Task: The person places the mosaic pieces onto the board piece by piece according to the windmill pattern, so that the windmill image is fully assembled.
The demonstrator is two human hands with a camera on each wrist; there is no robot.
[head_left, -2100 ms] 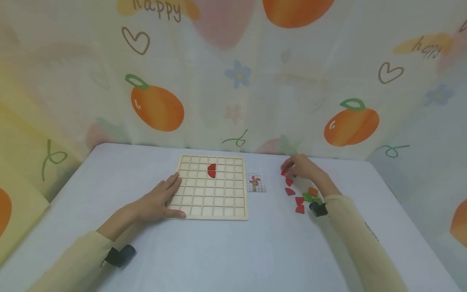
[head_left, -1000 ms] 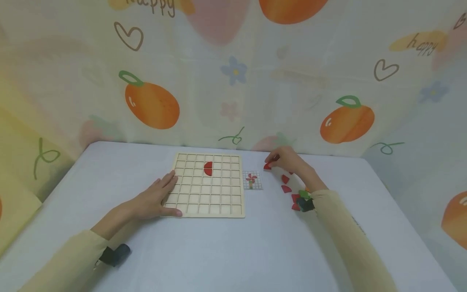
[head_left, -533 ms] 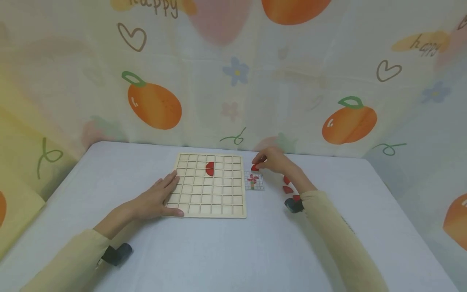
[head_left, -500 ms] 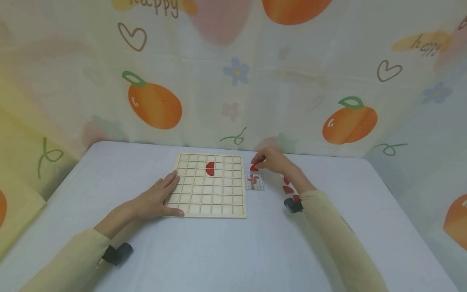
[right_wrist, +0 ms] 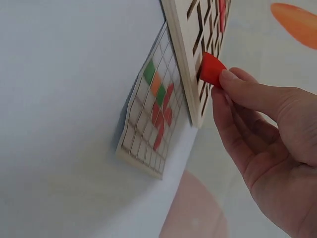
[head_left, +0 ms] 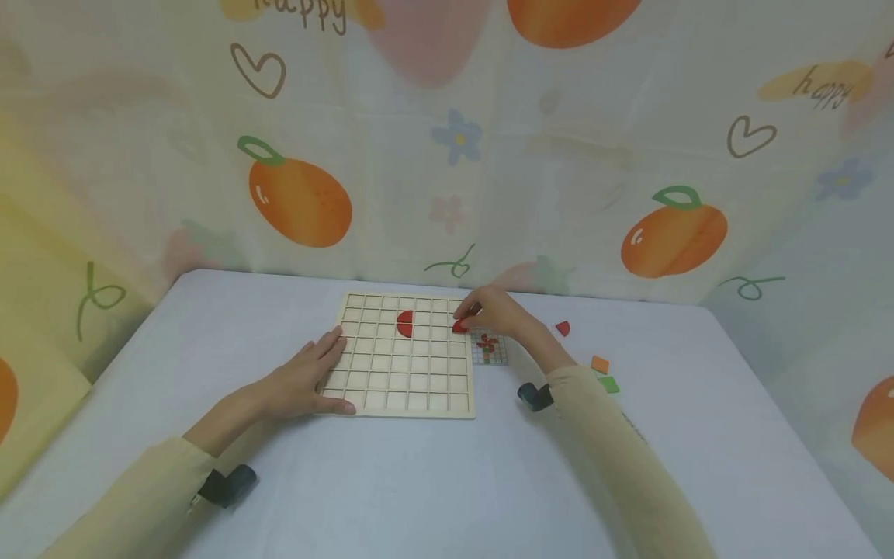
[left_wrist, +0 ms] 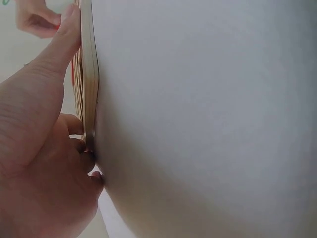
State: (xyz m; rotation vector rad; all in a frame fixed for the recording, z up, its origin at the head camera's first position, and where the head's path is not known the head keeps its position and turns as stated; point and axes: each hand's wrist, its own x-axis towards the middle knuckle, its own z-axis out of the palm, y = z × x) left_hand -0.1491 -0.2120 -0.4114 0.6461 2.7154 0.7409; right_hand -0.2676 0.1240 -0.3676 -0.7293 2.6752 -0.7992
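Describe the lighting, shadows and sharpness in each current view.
Head: muted, even light, with a soft shadow below the left forearm; left wrist: a broad, soft-edged shadow on the white tabletop beside the wooden grid board; right wrist: the red quarter-circle piece looks fairly crisp, and soft shadow lines the pattern card.

Pc [right_wrist: 212, 69] is red, brd [head_left: 401, 380] beige w/ grid, bkdrop [head_left: 391, 186] fruit-print.
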